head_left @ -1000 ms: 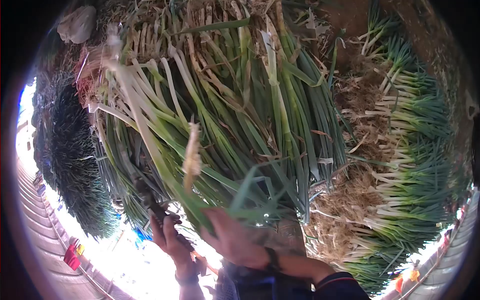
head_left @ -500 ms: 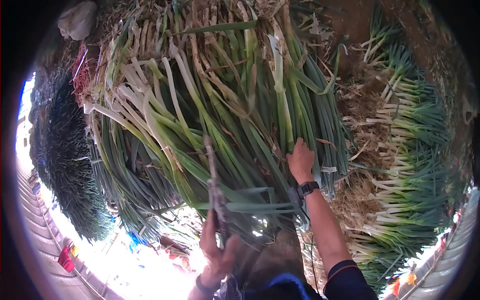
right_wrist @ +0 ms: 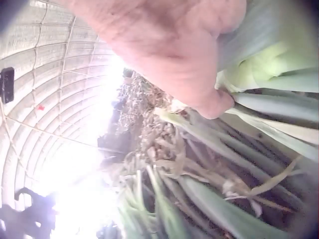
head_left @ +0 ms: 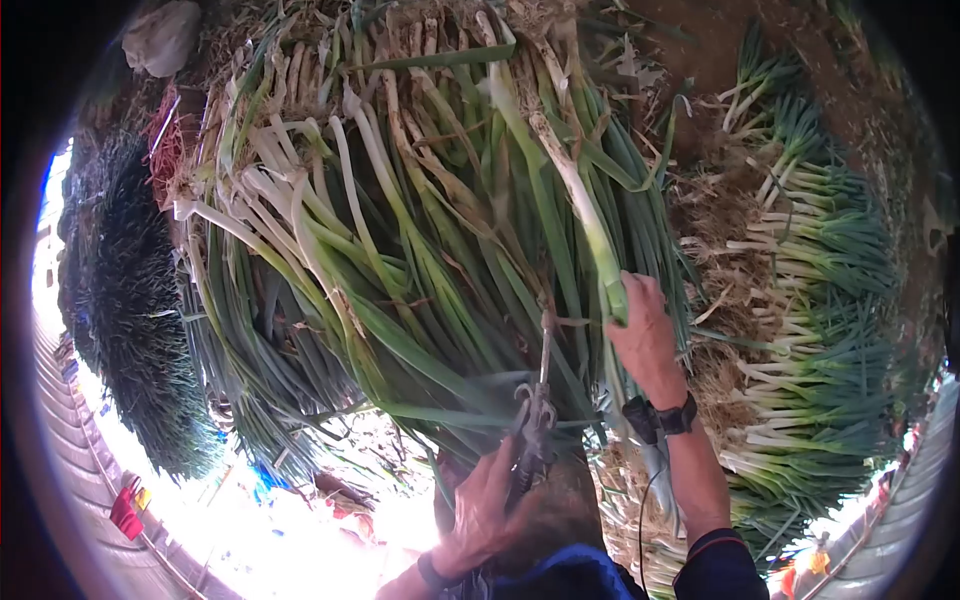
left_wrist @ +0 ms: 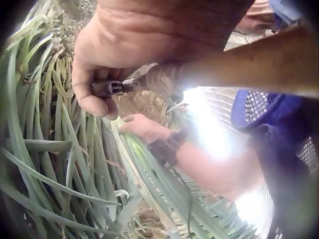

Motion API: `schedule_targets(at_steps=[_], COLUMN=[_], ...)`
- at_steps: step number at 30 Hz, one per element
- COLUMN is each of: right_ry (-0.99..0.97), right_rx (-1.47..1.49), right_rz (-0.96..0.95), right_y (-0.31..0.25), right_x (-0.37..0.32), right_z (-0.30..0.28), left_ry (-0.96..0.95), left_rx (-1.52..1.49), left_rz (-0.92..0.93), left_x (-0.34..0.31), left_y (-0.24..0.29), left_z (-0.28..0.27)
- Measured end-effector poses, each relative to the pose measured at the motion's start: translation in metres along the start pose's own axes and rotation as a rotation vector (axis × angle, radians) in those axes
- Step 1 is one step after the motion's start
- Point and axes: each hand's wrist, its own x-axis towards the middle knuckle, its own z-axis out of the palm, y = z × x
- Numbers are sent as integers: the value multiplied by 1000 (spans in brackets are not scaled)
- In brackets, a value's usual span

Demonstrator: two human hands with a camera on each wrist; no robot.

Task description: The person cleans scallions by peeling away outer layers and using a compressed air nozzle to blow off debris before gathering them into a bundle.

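Note:
In the head view my right hand (head_left: 648, 335) grips a long green onion (head_left: 585, 215) at its green part, the pale root end pointing away over the heap. Its leaves hang below the hand in the left wrist view. The right wrist view shows that hand (right_wrist: 169, 59) curled over broad green leaves (right_wrist: 264, 64). My left hand (head_left: 485, 510) holds a metal blow gun (head_left: 535, 430) with a thin nozzle pointing up, just left of the right hand. The large heap of green onions (head_left: 420, 250) lies in front of both hands.
Rows of bundled green onions (head_left: 810, 330) with tangled roots lie along the right. A dark green pile of leaves (head_left: 130, 310) stands on the left. At the far left corner are red netting (head_left: 165, 135) and a whitish bag (head_left: 160, 38). A cable (head_left: 643, 520) hangs from my right wrist.
A stalk was swung over the heap's left a second ago. The right hand then reached to the heap's right and has now picked up a green onion. The left hand and blow gun moved right.

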Motion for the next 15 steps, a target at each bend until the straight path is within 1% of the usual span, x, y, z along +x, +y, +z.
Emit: schedule_targets(at_steps=[2, 4, 6, 8, 10, 11, 12, 14, 15], right_ry=[-96, -107, -104, -90, -24, 34, 38, -38, -35], right_rx=[140, 172, 190, 164, 137, 113, 113, 209, 214], right_rz=[21, 15, 81, 74, 23, -39, -39, 43, 43], right_y=[-25, -34, -37, -44, -43, -34, -34, -36, -37], right_x=[-15, -31, -42, -47, -51, -54, -56, -57, -58], right_z=[-3, 6, 17, 16, 17, 28, 25, 20, 15], left_ry=[-29, -73, -67, -90, -92, -91, -91, -114, -113], left_rx=[-15, -59, -67, -144, -175, -204, -203, -198, -193], left_rz=[-27, -79, -68, -92, -87, -82, -78, -134, -132], left_x=[-6, -10, -13, -15, -16, -15, -13, -8, -3], left_y=[5, 8, 11, 14, 15, 15, 17, 19, 19], left_z=[3, 9, 14, 21, 28, 31, 32, 34, 34])
